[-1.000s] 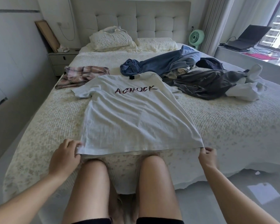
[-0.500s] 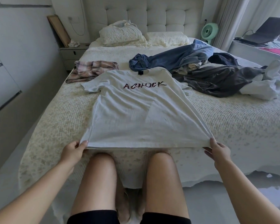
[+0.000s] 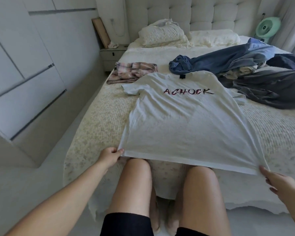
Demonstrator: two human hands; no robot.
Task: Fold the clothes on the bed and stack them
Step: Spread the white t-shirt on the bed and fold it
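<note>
- I've got the white cotton T-shirt printed ACHOCK spread flat on the cream quilted bed, hem at the foot edge over my knees.
- My left hand pinches the hem's left corner; my right hand touches the right corner, but I cannot tell if it grips.
- I judge it light, limp, wrinkle-prone: best held by corners or shoulders.
- Count beyond the T-shirt: one folded pink plaid garment, one blue denim shirt, one dark grey garment, more tangled there.

Tufted headboard, two pillows, bedside drawer unit, mint-green fan, white wardrobe doors
</note>
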